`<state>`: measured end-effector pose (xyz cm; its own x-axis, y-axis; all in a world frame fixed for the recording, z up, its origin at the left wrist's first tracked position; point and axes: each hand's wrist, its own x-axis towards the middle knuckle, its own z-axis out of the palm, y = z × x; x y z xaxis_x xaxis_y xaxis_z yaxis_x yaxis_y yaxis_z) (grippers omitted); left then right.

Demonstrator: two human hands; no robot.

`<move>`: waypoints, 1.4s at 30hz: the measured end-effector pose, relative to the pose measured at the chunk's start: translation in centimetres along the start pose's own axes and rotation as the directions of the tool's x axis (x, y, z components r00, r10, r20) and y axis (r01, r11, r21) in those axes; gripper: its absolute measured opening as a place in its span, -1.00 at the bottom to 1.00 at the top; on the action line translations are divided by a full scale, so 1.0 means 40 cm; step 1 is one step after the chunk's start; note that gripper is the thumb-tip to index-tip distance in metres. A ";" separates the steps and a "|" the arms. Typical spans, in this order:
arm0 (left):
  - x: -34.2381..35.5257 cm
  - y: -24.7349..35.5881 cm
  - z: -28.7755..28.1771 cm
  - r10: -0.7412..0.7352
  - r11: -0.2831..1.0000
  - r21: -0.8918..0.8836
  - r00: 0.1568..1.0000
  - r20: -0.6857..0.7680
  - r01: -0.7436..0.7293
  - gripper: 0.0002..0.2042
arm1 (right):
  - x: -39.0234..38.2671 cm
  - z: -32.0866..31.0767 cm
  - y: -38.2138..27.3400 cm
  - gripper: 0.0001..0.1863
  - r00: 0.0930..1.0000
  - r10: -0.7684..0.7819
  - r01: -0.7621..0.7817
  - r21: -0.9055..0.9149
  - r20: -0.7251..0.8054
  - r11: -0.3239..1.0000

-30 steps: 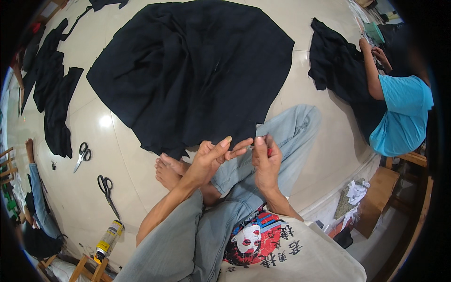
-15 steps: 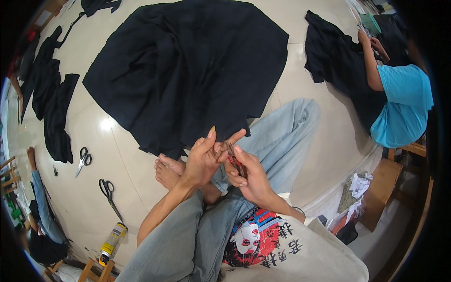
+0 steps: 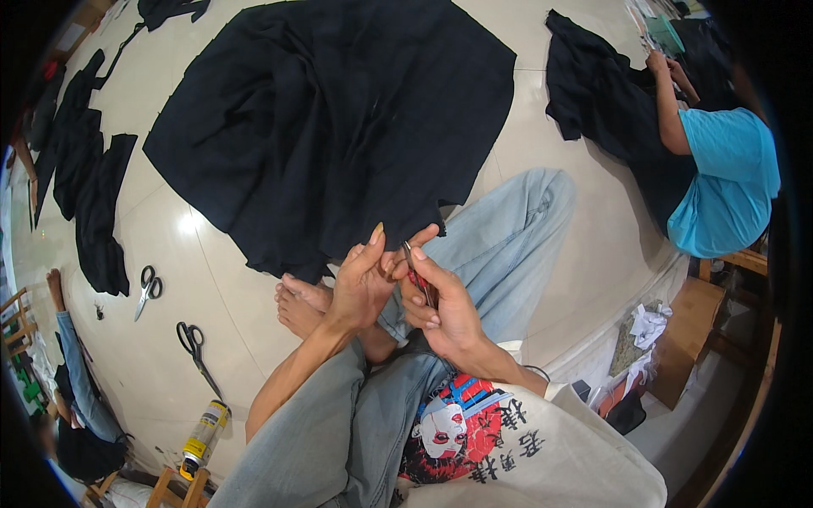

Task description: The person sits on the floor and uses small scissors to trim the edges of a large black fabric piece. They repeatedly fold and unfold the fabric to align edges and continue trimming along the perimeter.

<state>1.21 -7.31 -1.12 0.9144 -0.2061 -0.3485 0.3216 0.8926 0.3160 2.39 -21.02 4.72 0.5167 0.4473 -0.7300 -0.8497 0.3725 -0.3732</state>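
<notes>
My right hand (image 3: pixel 453 315) grips small snips (image 3: pixel 420 282), tips beside my left hand (image 3: pixel 359 288), whose hold I cannot tell. Black cloth (image 3: pixel 339 127) spreads over the floor (image 3: pixel 529 135) beyond my 2 hands. Apparent step: fine snipping; next, fingertips should clear the blades.

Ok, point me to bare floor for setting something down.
Bare floor lies between the black scissors and the bare feet; another strip lies between the large black cloth and the smaller black cloth at right. Crowded: the large cloth's near edge, by the left hand and right hand; lower left, around the yellow can.
</notes>
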 end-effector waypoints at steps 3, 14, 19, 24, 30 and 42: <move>0.000 0.001 -0.013 -0.005 0.999 -0.043 0.999 0.054 0.008 -0.54 | 0.001 0.000 0.002 -0.61 1.000 0.002 -0.002 0.005 -0.007 1.000; -0.010 0.013 0.014 -0.039 0.998 -0.046 0.998 -0.051 0.037 -0.57 | -0.021 -0.020 0.008 -0.58 0.994 -0.021 0.022 -0.008 0.108 1.000; -0.004 -0.008 -0.006 0.050 0.997 0.064 0.998 -0.038 -0.047 -0.70 | -0.026 -0.066 0.011 -0.55 0.983 -0.149 0.160 -0.109 0.108 0.981; -0.005 0.005 -0.009 -0.021 0.999 0.037 0.999 0.043 0.019 -0.70 | -0.030 -0.043 -0.002 -0.53 0.991 -0.060 0.074 -0.109 0.123 0.991; -0.007 -0.004 -0.016 0.008 0.999 0.033 0.998 0.059 -0.010 -0.70 | -0.020 -0.017 -0.006 -0.57 0.997 0.004 -0.001 -0.046 0.082 0.999; -0.012 -0.003 -0.011 -0.021 0.996 0.084 0.998 0.060 0.016 -0.61 | -0.011 -0.029 0.006 -0.67 0.998 0.023 -0.027 0.054 0.062 0.998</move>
<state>0.63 -7.16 -1.39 0.9205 -0.2486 -0.3015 0.3558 0.8523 0.3834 1.84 -22.06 4.27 0.5024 0.5058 -0.7013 -0.8562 0.4041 -0.3219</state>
